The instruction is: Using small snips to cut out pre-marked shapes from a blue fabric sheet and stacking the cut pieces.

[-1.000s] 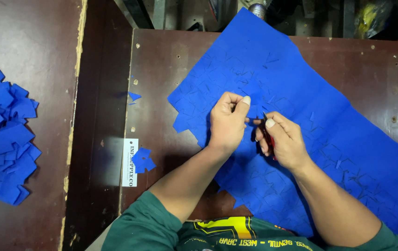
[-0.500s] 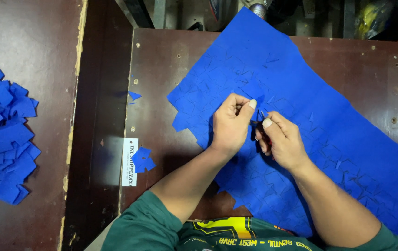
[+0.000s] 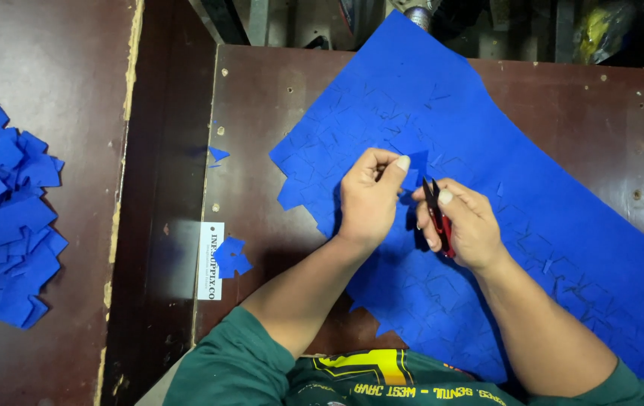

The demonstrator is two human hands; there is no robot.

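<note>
A large blue sheet (image 3: 533, 188) scored into small squares lies across the dark brown table (image 3: 262, 113). My left hand (image 3: 367, 199) pinches a small blue piece (image 3: 414, 171) of it between thumb and fingers, lifted slightly at the sheet's left part. My right hand (image 3: 465, 225) grips small red-handled snips (image 3: 436, 214), blades pointing up toward the pinched piece. Both hands hover over the sheet, close together.
A heap of cut blue squares (image 3: 6, 218) lies on the left table. A few loose blue pieces (image 3: 232, 257) sit beside a white label (image 3: 210, 260) near the table's left edge. One scrap (image 3: 217, 154) lies farther up. A gap separates the two tables; clutter lines the back.
My left hand has lifted the pinched blue piece a little. The snips in my right hand have shifted slightly, blades now just below that piece.
</note>
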